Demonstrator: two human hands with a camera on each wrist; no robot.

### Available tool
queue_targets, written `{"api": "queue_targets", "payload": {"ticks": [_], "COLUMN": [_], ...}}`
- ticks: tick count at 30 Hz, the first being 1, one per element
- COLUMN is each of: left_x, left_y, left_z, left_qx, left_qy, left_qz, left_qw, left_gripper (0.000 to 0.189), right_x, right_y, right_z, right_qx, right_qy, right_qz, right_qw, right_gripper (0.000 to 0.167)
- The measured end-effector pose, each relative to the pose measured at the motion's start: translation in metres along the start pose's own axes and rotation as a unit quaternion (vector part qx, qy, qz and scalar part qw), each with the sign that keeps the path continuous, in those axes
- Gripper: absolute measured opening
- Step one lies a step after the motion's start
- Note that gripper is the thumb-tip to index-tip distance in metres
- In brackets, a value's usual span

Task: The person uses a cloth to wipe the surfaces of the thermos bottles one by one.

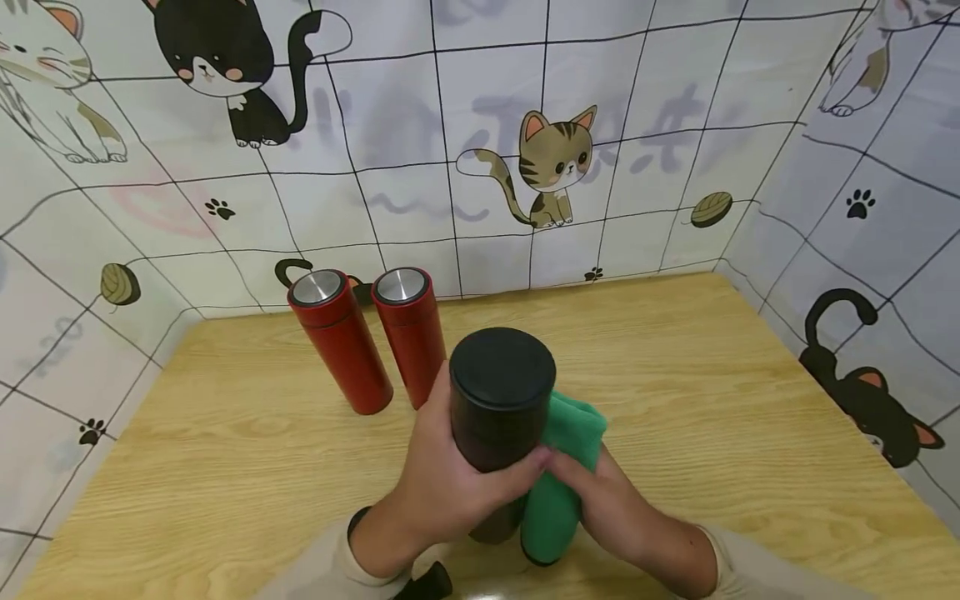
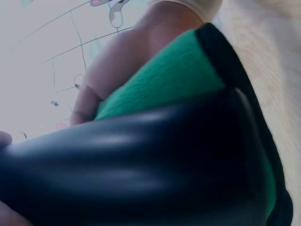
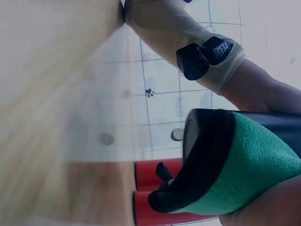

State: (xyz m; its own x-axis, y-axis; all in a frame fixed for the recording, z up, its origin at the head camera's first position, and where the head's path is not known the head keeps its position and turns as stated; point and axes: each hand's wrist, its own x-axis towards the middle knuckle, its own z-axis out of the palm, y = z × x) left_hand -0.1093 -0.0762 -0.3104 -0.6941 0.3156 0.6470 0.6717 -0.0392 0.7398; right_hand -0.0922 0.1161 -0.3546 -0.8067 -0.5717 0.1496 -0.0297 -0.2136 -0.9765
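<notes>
A black thermos bottle [image 1: 502,371] stands upright in front of me, its flat lid uppermost. My left hand [image 1: 442,487] grips it around the side, thumb across the front. Against the bottle's right side, my right hand [image 1: 618,508] holds a fleecy green cloth [image 1: 553,508], its thumb near the left thumb. In the left wrist view the cloth [image 2: 164,77] lies along the bottle [image 2: 127,165] and shows a wide black edging. The right wrist view shows the cloth [image 3: 263,162] by the bottle's base, with a small black toggle-like piece [image 3: 163,172] at its edge.
Two red thermos bottles with silver-topped lids, one on the left [image 1: 341,346] and one beside it [image 1: 408,333], stand at the back left of the wooden table [image 1: 712,400]. A cat-printed curtain [image 1: 405,108] surrounds the table's back and sides.
</notes>
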Motion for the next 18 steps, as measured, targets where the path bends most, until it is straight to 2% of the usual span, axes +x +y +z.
{"api": "queue_targets", "payload": {"ticks": [3, 6, 8, 10, 14, 18], "left_x": [-0.001, -0.003, -0.003, -0.002, 0.003, 0.003], "left_y": [-0.003, -0.003, -0.004, -0.005, -0.009, -0.014], "left_z": [-0.005, -0.009, -0.012, -0.015, -0.018, -0.016], "left_qx": [-0.027, -0.043, -0.070, -0.089, -0.108, -0.092], "left_qy": [0.019, 0.039, 0.055, 0.072, 0.107, 0.119], "left_qz": [-0.009, -0.010, 0.002, 0.029, 0.075, 0.079], "left_qw": [0.9994, 0.9983, 0.9961, 0.9930, 0.9855, 0.9855], "left_gripper": [0.067, 0.065, 0.063, 0.061, 0.056, 0.054], "right_x": [0.004, 0.008, 0.011, 0.013, 0.010, 0.006], "right_y": [0.001, 0.005, 0.010, 0.017, 0.029, 0.036], "right_z": [0.002, -0.001, -0.006, -0.013, -0.024, -0.029], "right_qx": [0.025, 0.068, 0.107, 0.142, 0.191, 0.213], "right_qy": [0.014, 0.037, 0.048, 0.052, 0.037, 0.021], "right_qz": [0.065, 0.122, 0.156, 0.186, 0.222, 0.235], "right_qw": [0.9975, 0.9895, 0.9808, 0.9709, 0.9555, 0.9480], "right_gripper": [0.043, 0.048, 0.050, 0.050, 0.046, 0.044]}}
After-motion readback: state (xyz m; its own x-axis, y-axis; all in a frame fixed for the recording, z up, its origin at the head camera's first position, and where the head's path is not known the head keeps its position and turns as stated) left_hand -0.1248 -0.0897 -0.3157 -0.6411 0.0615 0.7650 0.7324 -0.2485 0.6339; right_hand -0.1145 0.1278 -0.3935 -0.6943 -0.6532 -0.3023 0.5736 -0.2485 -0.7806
